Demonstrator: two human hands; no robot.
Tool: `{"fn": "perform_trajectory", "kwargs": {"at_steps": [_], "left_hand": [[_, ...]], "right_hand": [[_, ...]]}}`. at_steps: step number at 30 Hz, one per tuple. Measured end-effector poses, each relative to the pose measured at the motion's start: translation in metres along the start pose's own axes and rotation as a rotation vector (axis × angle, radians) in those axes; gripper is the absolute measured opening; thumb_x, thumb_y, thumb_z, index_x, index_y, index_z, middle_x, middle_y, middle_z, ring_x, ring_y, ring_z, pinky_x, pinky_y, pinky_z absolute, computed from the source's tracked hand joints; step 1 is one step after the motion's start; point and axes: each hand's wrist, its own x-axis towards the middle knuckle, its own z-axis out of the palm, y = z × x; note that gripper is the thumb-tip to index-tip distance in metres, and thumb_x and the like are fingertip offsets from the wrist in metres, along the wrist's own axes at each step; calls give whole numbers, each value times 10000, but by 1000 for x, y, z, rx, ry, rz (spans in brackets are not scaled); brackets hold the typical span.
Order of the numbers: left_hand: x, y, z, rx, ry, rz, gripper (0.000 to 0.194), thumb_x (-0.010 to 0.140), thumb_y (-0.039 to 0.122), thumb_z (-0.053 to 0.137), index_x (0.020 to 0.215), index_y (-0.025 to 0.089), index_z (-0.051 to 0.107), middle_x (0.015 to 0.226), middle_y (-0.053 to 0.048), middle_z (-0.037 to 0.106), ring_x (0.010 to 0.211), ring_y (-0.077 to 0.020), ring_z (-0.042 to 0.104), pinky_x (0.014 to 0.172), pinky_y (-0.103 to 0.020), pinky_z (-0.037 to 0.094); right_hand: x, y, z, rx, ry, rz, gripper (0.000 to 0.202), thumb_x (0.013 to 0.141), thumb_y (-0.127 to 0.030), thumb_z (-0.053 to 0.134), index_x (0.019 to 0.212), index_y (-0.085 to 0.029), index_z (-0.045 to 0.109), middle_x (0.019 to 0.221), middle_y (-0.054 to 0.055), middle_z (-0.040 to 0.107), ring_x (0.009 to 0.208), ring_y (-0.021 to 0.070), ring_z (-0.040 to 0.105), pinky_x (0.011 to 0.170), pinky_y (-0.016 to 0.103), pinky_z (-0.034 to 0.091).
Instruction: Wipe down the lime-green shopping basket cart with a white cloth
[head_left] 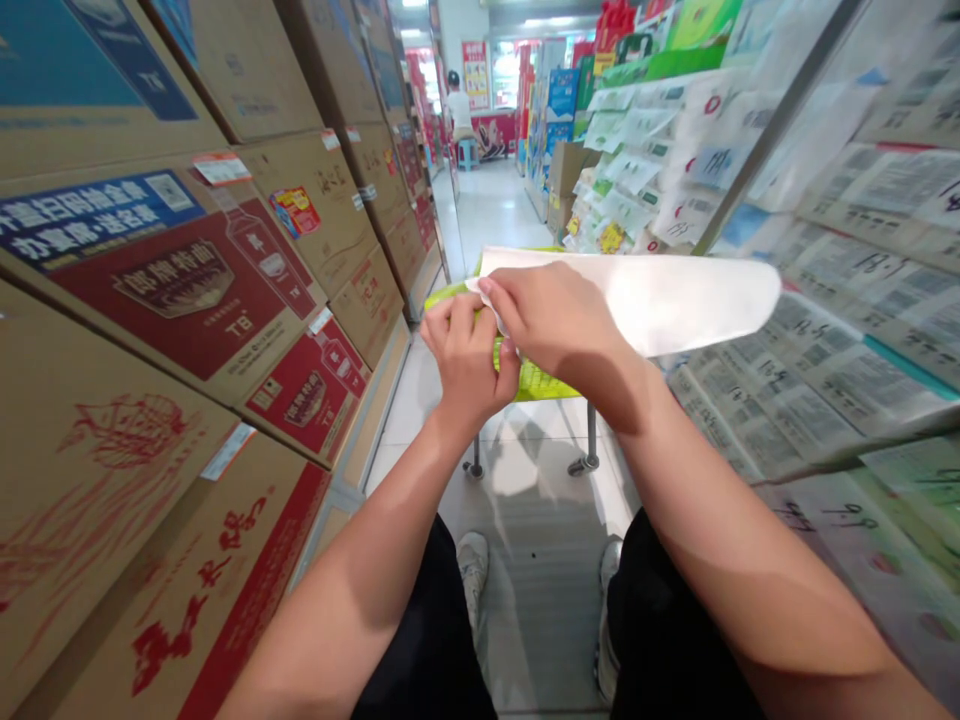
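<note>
Two bare forearms are reaching out over black trousers (420, 640) and white shoes (474, 565) standing on a pale tiled floor (536, 520). The left hand (466, 358) is curling shut around the edge of a yellow-green item (536, 380), while the right hand (551, 318) is pinching the near corner of a white sheet (675, 295) lying just above it. Stacked cardboard boxes (187, 290) are lining the left side, paper-covered shelves (840, 250) the right. Far down the aisle, a person (459, 108) is sitting.
</note>
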Motion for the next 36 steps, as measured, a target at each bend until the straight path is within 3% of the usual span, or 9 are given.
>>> {"fn": "perform_trajectory", "kwargs": {"at_steps": [3,7,12,15,22,26,30,36], "left_hand": [[-1,-2,-1,24,-38,29,571,1018,600,310,1202,224,699,1282,-162,627,1243,-376,440,1069,-573,304],[3,-8,-7,12,-63,56,496,1006,522,390,1302,260,690,1294,-140,631,1246,-373,444,1075,-579,297],[8,-9,-5,-14,-35,6,495,1019,540,364,1274,265,686,1274,-133,634,1237,-365,446,1072,-574,308],[9,-3,2,-42,8,-74,508,1040,536,299,1203,247,685,1220,-132,631,1233,-356,438,1083,-577,303],[9,9,9,-51,25,-109,523,1057,539,264,1131,239,686,1150,-132,617,1217,-336,436,1096,-559,306],[9,12,8,-73,8,-130,470,1048,509,306,1134,250,689,1192,-131,621,1231,-339,424,1101,-558,293],[9,8,6,-34,-9,-58,463,1043,496,318,1181,247,683,1211,-127,637,1226,-342,445,1088,-551,308],[12,-4,7,-3,-22,-42,403,1016,457,380,1200,247,670,1227,-128,637,1229,-356,462,1067,-554,327]], "right_hand": [[-3,3,2,-28,44,34,715,1068,-640,192,983,-221,765,911,140,770,876,277,686,738,385,439],[-10,44,-6,-86,100,144,785,1005,-777,206,950,-231,768,876,145,769,886,299,690,737,401,441],[-21,80,-16,-85,78,243,754,999,-781,219,934,-241,742,931,151,772,914,316,683,751,412,432],[-23,75,-15,-53,73,158,700,1026,-724,220,991,-243,726,1026,153,771,991,319,668,782,415,435],[-16,29,-5,-29,-14,-49,513,1069,-513,275,1183,-248,699,1236,119,741,1185,311,628,860,419,465],[-15,14,0,-22,9,-55,484,1060,-452,310,1240,-224,697,1253,133,739,1226,321,617,898,434,465],[-15,23,-1,-49,62,24,524,1060,-500,287,1178,-217,712,1187,151,756,1136,338,645,885,447,453],[-18,65,-11,-118,70,184,602,1054,-591,262,995,-224,735,1037,162,768,990,335,668,806,437,440]]}}
